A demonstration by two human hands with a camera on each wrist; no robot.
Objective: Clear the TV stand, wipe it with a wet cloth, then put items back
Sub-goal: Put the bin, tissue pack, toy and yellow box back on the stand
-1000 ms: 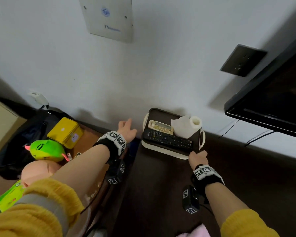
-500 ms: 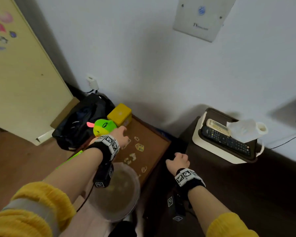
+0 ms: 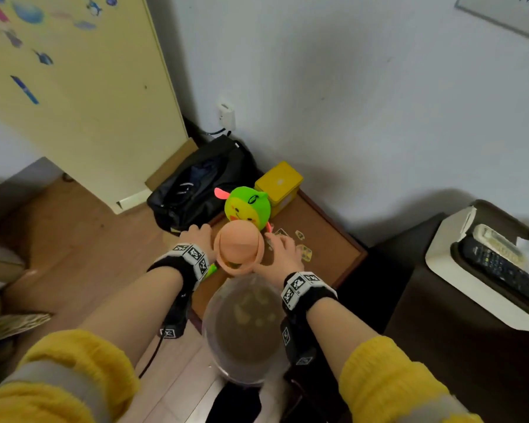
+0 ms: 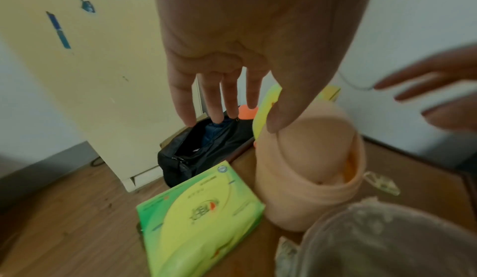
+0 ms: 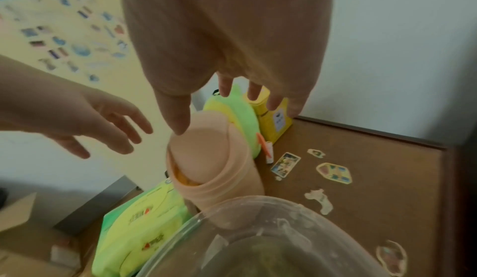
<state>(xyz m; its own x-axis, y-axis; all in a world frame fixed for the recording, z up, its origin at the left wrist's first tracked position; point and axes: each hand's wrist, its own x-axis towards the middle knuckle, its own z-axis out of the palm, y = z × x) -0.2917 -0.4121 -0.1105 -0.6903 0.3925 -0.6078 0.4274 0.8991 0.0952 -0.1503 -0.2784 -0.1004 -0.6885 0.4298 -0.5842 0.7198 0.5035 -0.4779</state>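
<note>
we are at the putting-back step: our left hand (image 3: 199,236) at 9 o'clock and right hand (image 3: 283,250) at 3 o'clock of the peach bin (image 3: 238,251), both released, fingers spread. next we must close both on its sides.

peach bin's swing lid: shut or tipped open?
Tipped open: the peach bin has its flap tilted, leaving a gap with orange showing inside at one edge.

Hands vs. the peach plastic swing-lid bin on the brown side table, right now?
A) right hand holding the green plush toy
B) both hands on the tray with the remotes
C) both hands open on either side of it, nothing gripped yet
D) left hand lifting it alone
C: left hand and right hand flank the peach plastic swing-lid bin with fingers spread; neither has closed on it.
</note>
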